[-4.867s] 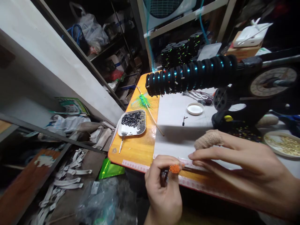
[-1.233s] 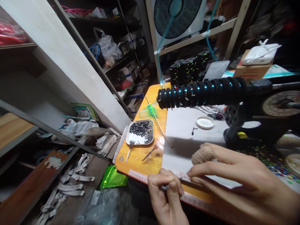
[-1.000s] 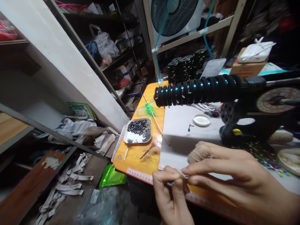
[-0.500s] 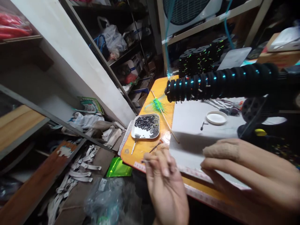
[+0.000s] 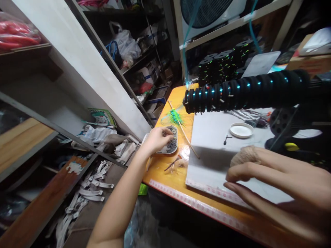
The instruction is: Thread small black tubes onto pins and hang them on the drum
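The white tray (image 5: 177, 146) sits on the yellow table (image 5: 165, 176), with small dark grey pieces (image 5: 171, 147) in it. The left hand (image 5: 159, 138) is over the tray, its fingers bent down at the pieces in a narrow grip; whether it has any between the fingertips, I cannot tell. Just to the right of the tray lies a thin stick (image 5: 188, 140), with a green bristly bundle (image 5: 174, 116) on it. On the near side of the tray is a dark forked piece (image 5: 171, 164) with an orange end. Farther right of the tray, a pale sheet (image 5: 212, 172) bears a small black tool (image 5: 226, 140) and a round white dish (image 5: 241, 131). The right hand (image 5: 274, 175), well to the right of the tray, has a beige wrap (image 5: 243, 157) on one finger; its thumb and fingers are narrowly set, and I cannot tell whether they pinch anything. A black ringed roller (image 5: 240, 92) stretches above the sheet, to the right of and beyond the tray
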The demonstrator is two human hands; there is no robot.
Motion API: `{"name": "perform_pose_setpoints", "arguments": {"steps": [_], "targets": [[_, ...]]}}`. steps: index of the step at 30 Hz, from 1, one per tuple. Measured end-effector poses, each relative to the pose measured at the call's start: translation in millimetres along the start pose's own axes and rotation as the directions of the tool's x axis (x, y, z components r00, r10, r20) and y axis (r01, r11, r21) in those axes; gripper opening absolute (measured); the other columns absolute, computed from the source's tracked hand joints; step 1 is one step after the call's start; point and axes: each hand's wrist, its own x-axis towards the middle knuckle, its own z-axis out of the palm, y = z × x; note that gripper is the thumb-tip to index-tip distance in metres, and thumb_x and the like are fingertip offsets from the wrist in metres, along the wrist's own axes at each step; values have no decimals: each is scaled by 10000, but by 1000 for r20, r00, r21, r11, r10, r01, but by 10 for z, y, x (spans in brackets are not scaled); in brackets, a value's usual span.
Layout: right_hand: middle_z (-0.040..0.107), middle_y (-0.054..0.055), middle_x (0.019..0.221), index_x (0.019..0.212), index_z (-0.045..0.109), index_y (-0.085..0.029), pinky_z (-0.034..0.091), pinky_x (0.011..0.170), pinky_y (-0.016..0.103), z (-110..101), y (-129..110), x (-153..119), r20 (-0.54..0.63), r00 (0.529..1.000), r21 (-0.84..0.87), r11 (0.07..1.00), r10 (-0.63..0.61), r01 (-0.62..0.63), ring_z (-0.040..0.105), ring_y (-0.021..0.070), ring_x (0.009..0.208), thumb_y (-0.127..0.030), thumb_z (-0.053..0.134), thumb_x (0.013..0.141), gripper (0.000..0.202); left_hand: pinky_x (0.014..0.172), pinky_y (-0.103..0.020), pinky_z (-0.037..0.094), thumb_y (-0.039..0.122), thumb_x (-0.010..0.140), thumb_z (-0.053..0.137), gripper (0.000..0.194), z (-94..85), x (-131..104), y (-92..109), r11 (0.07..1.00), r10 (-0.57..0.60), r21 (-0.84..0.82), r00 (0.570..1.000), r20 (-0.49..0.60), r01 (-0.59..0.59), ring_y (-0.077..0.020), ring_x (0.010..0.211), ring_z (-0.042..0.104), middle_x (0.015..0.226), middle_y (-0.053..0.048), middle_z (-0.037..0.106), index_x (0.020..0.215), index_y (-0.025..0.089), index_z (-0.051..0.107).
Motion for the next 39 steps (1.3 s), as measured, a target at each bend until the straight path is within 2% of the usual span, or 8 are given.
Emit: {"name": "perform_pose_setpoints", "arguments": {"steps": [7, 12, 17, 21, 24, 26, 30, 39], "targets": [[654, 22, 895, 1009, 619, -248, 463, 624, 275, -34, 47, -33, 88, 994, -44, 996, -71, 75, 637, 148, 740, -152, 574, 975, 111, 885, -449, 610, 354, 994, 672, 279, 114, 244, -119, 993, -37, 116, 975, 220, 11, -246, 1028, 705, 1221, -90, 704, 1201, 167, 683], [668, 15, 907, 1054, 622, -251, 476, 630, 256, -40, 61, -25, 92, 993, 6, 998, -67, 66, 645, 134, 749, -135, 562, 980, 150, 946, -445, 571, 267, 966, 696, 130, 48, 208, -111, 999, -26, -20, 1000, 16, 26, -243, 1047, 687, 1126, -83, 728, 1031, 156, 714], [617, 6, 797, 1054, 691, -268, 431, 564, 263, -44, 37, -3, 56, 997, 8, 999, -49, 49, 589, 129, 668, -169, 608, 975, 151, 805, -298, 544, 226, 952, 637, 103, 169, -290, 208, 938, -42, -346, 977, -209, -34, -158, 783, 648, 899, -42, 733, 872, 179, 680], [601, -15, 721, 968, 693, -247, 420, 544, 255, -45, -42, 48, -24, 999, -3, 1000, -30, 30, 559, 115, 611, -177, 637, 953, 91, 489, -199, 418, 508, 940, 668, 320, 488, -865, 578, 756, -74, -653, 988, -134, -32, -73, 480, 462, 728, 7, 682, 935, 191, 633], [598, -30, 707, 844, 620, -224, 442, 557, 218, -42, -107, 77, -23, 1000, 18, 1000, 14, -13, 549, 89, 604, -179, 616, 956, 121, 474, -132, 352, 427, 791, 891, 376, 680, -1128, 753, 245, -122, -969, 992, 5, 35, -24, 481, 450, 700, 21, 678, 816, 172, 616], [596, -41, 706, 798, 576, -221, 451, 569, 191, -38, -137, 83, -6, 999, 43, 998, 49, -49, 552, 73, 613, -169, 599, 956, 167, 476, -105, 354, 328, 761, 932, 332, 757, -1205, 804, 49, -113, -998, 993, 41, 47, -5, 480, 460, 704, 17, 701, 780, 157, 648], [591, -45, 707, 781, 566, -216, 457, 576, 180, -25, -164, 60, -4, 997, 57, 996, 73, -73, 561, 65, 623, -159, 585, 941, 171, 495, -84, 403, 261, 740, 948, 242, 842, -1259, 838, -51, -138, -998, 990, 42, 35, -9, 507, 509, 691, 4, 731, 763, 160, 729], [611, -39, 726, 813, 611, -211, 471, 577, 162, -5, -179, 15, 7, 998, 53, 997, 59, -59, 571, 60, 630, -153, 614, 937, 136, 507, -103, 453, 226, 630, 1003, 325, 903, -1313, 923, -51, -213, -998, 977, 33, 23, -38, 523, 575, 633, 14, 732, 659, 169, 685]]}}
